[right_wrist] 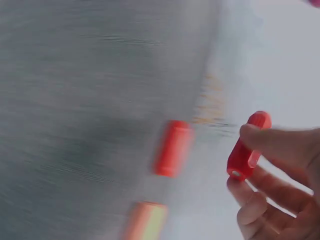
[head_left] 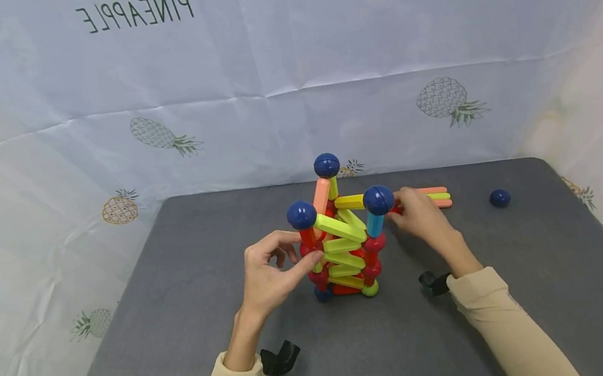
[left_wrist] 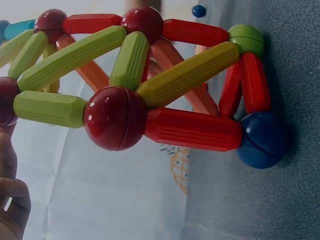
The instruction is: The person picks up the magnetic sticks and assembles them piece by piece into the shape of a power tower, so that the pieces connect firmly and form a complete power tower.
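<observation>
A tower of magnetic sticks and balls [head_left: 343, 245] stands upright on the table, mostly lime, red and orange, with large blue balls [head_left: 302, 214] at its upper corners. My left hand [head_left: 270, 275] grips the tower's left side, thumb in front and forefinger reaching behind a red ball. In the left wrist view, the lower red balls [left_wrist: 115, 118] and sticks show, with part of the left hand's fingers [left_wrist: 10, 200] at the edge. To the right of the tower, my right hand [head_left: 422, 213] pinches a short red magnetic stick [right_wrist: 242, 159] between thumb and fingers.
Beside the right hand lie orange and lime sticks [head_left: 441, 197] in a row. Another red stick [right_wrist: 173, 148] lies close to them. A loose blue ball [head_left: 500, 198] sits farther right on the grey table [head_left: 543, 283]. Behind the table hangs a pineapple-print cloth [head_left: 271, 135].
</observation>
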